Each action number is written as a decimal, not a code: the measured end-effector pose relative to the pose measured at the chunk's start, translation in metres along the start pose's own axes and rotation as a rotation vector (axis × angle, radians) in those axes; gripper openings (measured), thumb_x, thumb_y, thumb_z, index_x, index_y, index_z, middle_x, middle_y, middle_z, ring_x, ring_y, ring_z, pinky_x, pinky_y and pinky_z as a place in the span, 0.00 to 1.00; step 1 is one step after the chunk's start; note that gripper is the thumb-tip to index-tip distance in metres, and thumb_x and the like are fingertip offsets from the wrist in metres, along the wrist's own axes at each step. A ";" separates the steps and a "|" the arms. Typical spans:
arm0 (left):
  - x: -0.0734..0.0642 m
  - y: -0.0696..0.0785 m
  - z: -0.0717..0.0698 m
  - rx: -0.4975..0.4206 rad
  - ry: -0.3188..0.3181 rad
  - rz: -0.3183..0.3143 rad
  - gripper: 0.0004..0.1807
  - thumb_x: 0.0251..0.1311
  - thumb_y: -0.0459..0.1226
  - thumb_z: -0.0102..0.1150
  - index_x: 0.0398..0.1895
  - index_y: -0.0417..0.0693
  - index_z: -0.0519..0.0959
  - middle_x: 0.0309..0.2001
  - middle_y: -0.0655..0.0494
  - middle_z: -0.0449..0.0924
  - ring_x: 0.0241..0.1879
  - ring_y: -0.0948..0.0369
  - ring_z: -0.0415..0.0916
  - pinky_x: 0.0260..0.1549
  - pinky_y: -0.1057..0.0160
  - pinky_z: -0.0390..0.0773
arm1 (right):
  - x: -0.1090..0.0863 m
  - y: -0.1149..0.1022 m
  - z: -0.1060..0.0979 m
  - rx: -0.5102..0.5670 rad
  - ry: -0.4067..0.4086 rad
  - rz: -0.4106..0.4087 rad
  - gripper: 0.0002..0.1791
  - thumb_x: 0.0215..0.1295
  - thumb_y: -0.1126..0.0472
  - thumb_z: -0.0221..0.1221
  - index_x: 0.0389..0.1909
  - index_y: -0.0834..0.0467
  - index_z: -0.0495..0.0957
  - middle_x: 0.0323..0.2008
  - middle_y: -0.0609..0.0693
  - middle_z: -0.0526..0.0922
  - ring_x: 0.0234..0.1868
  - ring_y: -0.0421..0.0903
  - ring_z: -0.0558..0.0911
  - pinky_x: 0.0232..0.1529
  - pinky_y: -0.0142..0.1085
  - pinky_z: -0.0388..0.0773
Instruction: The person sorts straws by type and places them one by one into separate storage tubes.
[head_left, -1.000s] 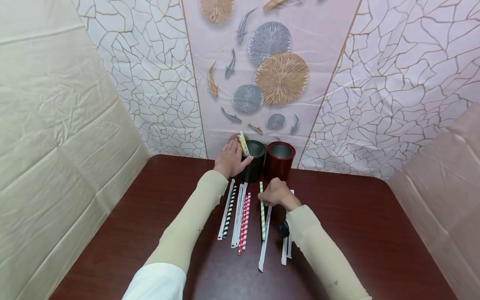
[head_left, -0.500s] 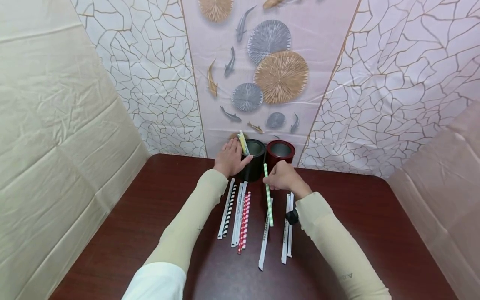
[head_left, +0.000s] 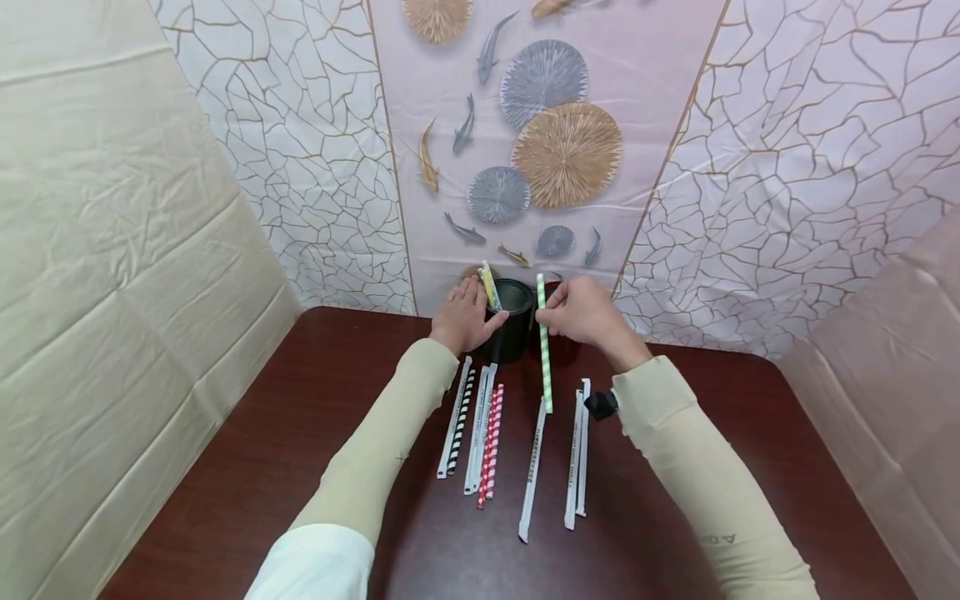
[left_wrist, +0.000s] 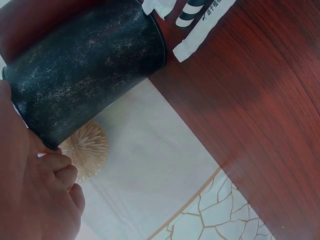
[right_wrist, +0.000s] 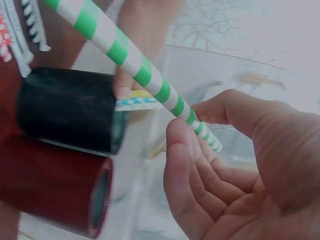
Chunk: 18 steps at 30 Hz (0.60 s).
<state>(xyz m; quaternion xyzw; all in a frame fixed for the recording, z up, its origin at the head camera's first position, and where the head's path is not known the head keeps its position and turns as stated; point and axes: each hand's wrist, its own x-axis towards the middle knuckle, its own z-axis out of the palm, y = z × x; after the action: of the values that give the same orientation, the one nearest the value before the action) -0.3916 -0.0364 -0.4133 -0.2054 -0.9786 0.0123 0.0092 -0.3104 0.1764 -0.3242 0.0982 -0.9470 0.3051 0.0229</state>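
Observation:
My right hand (head_left: 588,312) pinches a green-and-white striped paper straw (head_left: 545,362) between thumb and fingertips near its upper end. The straw stands steeply in front of the red can (right_wrist: 55,185), which the hand partly covers in the head view. My left hand (head_left: 459,317) rests on the rim of the black can (head_left: 512,342), fingers extended along the far side and thumb reaching over the rim. Yellow and blue patterned straws (right_wrist: 137,101) lean in the black can by the left thumb.
On the dark red table (head_left: 360,400) lie black-striped (head_left: 461,425) and red-and-white (head_left: 491,446) straws. White paper-wrapped straws (head_left: 532,475) lie among them, with more wrapped straws (head_left: 576,458) to the right. A patterned cloth (head_left: 570,158) hangs behind the cans.
My right hand has lifted the green-striped straw off the table and carried it up and forward to the red can. The left hand has stayed at the black can.

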 end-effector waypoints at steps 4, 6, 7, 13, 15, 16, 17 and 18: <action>0.001 0.000 0.000 0.005 -0.002 -0.001 0.48 0.81 0.66 0.21 0.86 0.38 0.44 0.87 0.41 0.40 0.87 0.50 0.40 0.86 0.55 0.45 | 0.000 -0.010 -0.012 0.026 0.085 -0.062 0.10 0.67 0.59 0.66 0.33 0.64 0.87 0.23 0.55 0.90 0.19 0.36 0.81 0.25 0.31 0.74; 0.001 0.000 0.000 0.011 0.001 -0.004 0.49 0.80 0.67 0.21 0.86 0.38 0.44 0.87 0.42 0.40 0.87 0.50 0.39 0.86 0.55 0.45 | 0.001 -0.015 -0.017 0.032 0.134 -0.094 0.10 0.66 0.60 0.67 0.34 0.65 0.87 0.25 0.57 0.90 0.20 0.36 0.83 0.25 0.30 0.75; 0.002 0.000 0.000 0.013 0.001 -0.004 0.49 0.80 0.67 0.20 0.86 0.38 0.44 0.87 0.42 0.40 0.87 0.50 0.39 0.86 0.55 0.46 | 0.001 -0.017 -0.019 0.028 0.161 -0.109 0.10 0.65 0.60 0.67 0.34 0.65 0.86 0.26 0.57 0.91 0.21 0.37 0.83 0.26 0.30 0.76; 0.003 0.000 0.001 0.009 -0.001 -0.005 0.49 0.80 0.67 0.21 0.86 0.38 0.44 0.87 0.41 0.40 0.87 0.50 0.39 0.86 0.55 0.46 | 0.001 -0.032 -0.030 0.025 0.319 -0.168 0.10 0.63 0.59 0.67 0.35 0.64 0.87 0.31 0.59 0.92 0.30 0.48 0.90 0.35 0.33 0.81; 0.004 0.000 0.002 0.007 -0.003 -0.005 0.49 0.80 0.67 0.21 0.86 0.38 0.44 0.87 0.41 0.39 0.87 0.50 0.39 0.86 0.55 0.46 | 0.001 -0.037 -0.033 0.041 0.366 -0.179 0.10 0.64 0.58 0.68 0.36 0.63 0.87 0.32 0.58 0.92 0.32 0.51 0.91 0.36 0.34 0.81; 0.004 0.000 0.002 0.006 -0.005 -0.005 0.49 0.80 0.67 0.21 0.86 0.38 0.44 0.87 0.41 0.39 0.87 0.50 0.39 0.86 0.55 0.45 | 0.001 -0.038 -0.034 0.055 0.389 -0.185 0.10 0.64 0.58 0.68 0.36 0.62 0.87 0.32 0.58 0.92 0.33 0.51 0.91 0.36 0.33 0.81; 0.004 0.000 0.002 0.007 -0.006 -0.005 0.49 0.80 0.67 0.21 0.86 0.38 0.44 0.87 0.41 0.39 0.87 0.50 0.38 0.86 0.55 0.45 | 0.001 -0.040 -0.036 0.069 0.409 -0.194 0.10 0.64 0.58 0.68 0.37 0.62 0.87 0.32 0.58 0.92 0.33 0.51 0.91 0.35 0.32 0.81; 0.004 0.000 0.002 0.006 -0.007 -0.005 0.49 0.80 0.67 0.21 0.86 0.38 0.44 0.87 0.41 0.39 0.87 0.50 0.38 0.86 0.55 0.45 | 0.001 -0.042 -0.037 0.084 0.430 -0.205 0.10 0.65 0.57 0.68 0.37 0.62 0.87 0.33 0.58 0.92 0.33 0.51 0.91 0.35 0.30 0.81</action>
<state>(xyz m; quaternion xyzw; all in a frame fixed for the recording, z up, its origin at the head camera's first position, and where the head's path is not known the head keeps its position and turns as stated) -0.3959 -0.0349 -0.4157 -0.2029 -0.9791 0.0157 0.0066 -0.3034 0.1640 -0.2699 0.1277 -0.8920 0.3540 0.2506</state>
